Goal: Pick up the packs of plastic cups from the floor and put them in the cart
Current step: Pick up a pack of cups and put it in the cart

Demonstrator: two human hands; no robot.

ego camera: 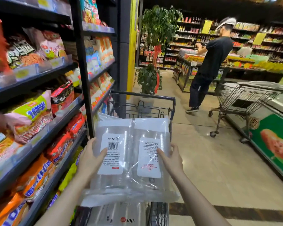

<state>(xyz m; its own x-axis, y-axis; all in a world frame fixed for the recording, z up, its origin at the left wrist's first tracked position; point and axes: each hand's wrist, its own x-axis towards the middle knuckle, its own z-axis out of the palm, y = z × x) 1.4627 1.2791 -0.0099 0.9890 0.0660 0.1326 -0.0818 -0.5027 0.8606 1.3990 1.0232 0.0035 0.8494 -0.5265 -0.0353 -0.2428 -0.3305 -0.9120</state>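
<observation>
Two clear packs of plastic cups lie side by side in my hands above the cart. The left pack has a white barcode label and my left hand grips its left edge, thumb on the label. My right hand grips the right pack, thumb on its white label with red print. Another clear pack lies lower down in the cart, below the two held packs.
Shelves of snack bags run close along the left. A person in dark clothes stands ahead on the right by a second empty cart. A chest freezer lines the right side. Potted plants stand beyond the cart.
</observation>
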